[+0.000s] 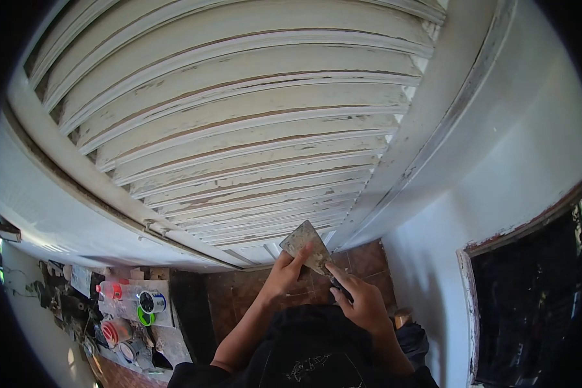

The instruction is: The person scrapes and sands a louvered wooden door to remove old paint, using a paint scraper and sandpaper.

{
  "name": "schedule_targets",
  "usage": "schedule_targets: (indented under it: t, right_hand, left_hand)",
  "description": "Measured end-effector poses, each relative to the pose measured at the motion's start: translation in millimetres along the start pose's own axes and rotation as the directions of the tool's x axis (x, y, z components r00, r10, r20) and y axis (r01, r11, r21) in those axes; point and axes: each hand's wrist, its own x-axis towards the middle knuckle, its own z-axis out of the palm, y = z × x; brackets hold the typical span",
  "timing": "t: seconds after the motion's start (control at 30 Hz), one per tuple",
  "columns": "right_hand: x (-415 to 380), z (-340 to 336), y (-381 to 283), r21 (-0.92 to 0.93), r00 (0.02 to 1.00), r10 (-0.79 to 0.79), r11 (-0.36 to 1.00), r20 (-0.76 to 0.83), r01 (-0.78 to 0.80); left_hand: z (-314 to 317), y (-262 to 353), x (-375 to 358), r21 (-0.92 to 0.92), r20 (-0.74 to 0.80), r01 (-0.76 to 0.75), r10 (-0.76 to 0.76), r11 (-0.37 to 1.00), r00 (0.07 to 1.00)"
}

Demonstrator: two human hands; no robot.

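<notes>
A wide putty knife (306,238), its metal blade smeared with pale residue, is held in front of my body with the blade pointing up and away. My right hand (359,299) is closed round its dark handle, the index finger stretched along toward the blade. On the other side, my left hand (287,270) grips the blade's left edge, with a finger lying over its face. Just beyond the blade stands a white louvred door (252,139), its slats chipped and showing brown streaks.
To the left, a cluttered table (171,336) carries a clear bottle with a red label (114,290), a white tub (152,301), a green lid (145,315) and a red-lidded container (115,332). A dark framed opening (527,297) is at right. Brown tiles (368,262) cover the floor.
</notes>
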Motion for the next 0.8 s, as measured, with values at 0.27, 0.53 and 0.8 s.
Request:
schedule_targets:
  t: [0.27,0.53,0.8]
  right_hand:
    - [-5,-11,15,-0.118,0.999,-0.001,0.993,-0.048,-0.005]
    - [-5,16,12,-0.032,0.977,-0.028,0.999,-0.212,0.021]
    - [15,-24,15,-0.243,0.921,-0.021,0.967,-0.389,-0.081]
  left_hand:
    - [-9,-25,-18,-0.010,0.120,-0.005,0.006,1.000,0.993]
    - [28,-7,15,-0.040,-0.154,0.051,-0.057,0.998,0.986]
    - [85,59,61,-0.010,0.073,-0.147,0.148,0.989,0.986]
